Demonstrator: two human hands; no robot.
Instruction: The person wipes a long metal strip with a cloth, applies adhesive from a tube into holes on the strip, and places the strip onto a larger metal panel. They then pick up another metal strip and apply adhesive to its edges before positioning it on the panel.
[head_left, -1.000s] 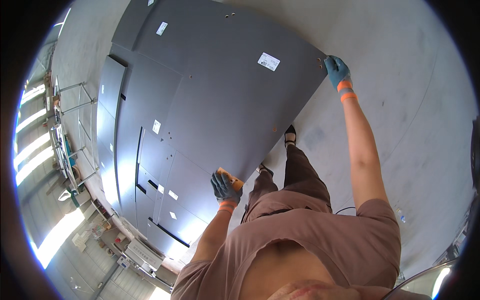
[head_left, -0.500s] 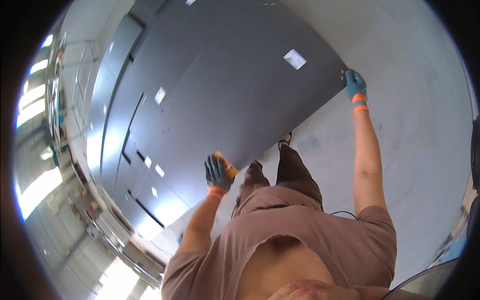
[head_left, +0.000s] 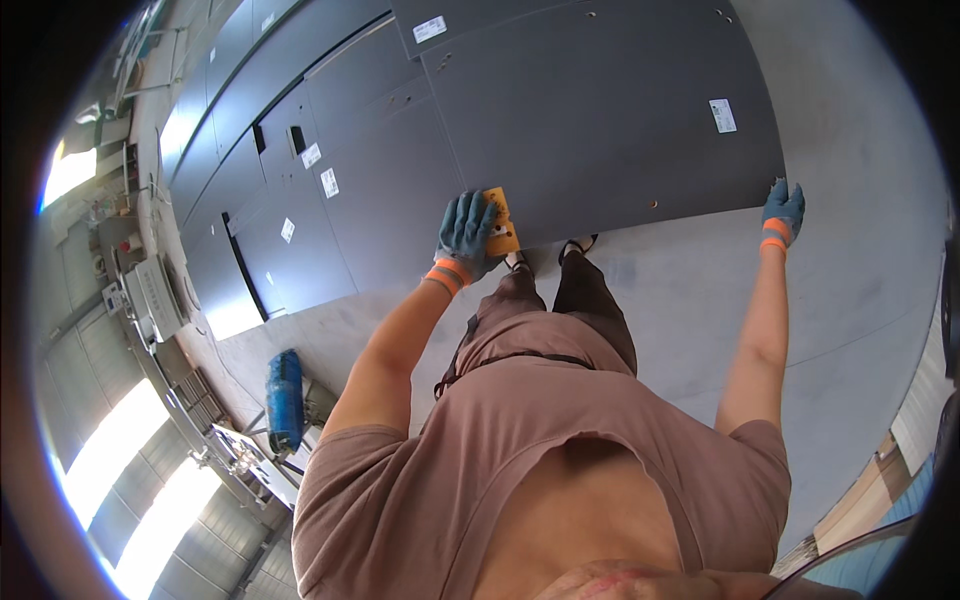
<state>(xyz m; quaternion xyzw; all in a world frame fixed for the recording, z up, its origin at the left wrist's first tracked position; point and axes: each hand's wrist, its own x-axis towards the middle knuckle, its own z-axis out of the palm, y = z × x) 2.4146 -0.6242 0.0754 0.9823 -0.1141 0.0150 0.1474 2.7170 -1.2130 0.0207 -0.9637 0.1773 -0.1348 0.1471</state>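
As I look down, large dark grey panel (head_left: 600, 120) with white labels, above concrete floor (head_left: 850, 300), my gloved left hand (head_left: 466, 235) closed on its near edge beside orange block (head_left: 501, 222), right hand (head_left: 782, 212) pinching its corner.
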